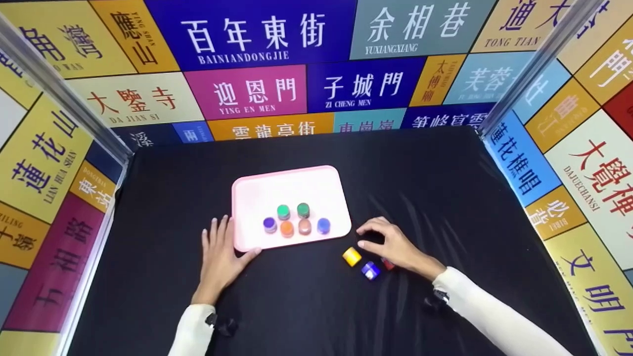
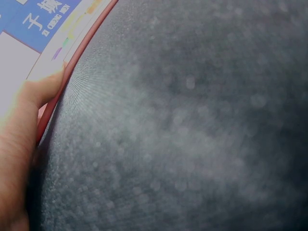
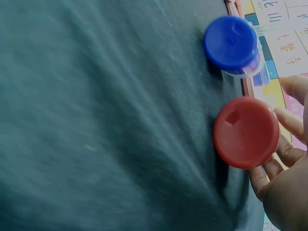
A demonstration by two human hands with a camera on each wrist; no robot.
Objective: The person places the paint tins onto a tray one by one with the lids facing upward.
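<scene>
Tray (image 1: 316,185) sits left of right grip (image 1: 395,244): fingers curved, thumb apart, empty. Yellow jar (image 1: 352,256), blue jar (image 1: 370,270), red jar (image 3: 246,132) crowd its near side; low sweep could scatter them. Left grip (image 1: 220,257), fingers spread, touches tray.

Long off-white sleeves are worn on both arms. The left sleeve (image 1: 190,333) comes in at the bottom edge, left of centre; the right sleeve (image 1: 494,310) shows at the lower right of the frame. Their cloth looks plain, and the left cuff (image 1: 199,310) and right cuff (image 1: 443,279) both end close to the wrist. A small black device (image 1: 211,319) is worn beside the left cuff, and a second black device (image 1: 438,296), with a tiny bright patch, beside the right; finer detail is too small to tell. The left hand (image 1: 220,259) and right hand (image 1: 395,245) are bare, with slender fingers.
</scene>
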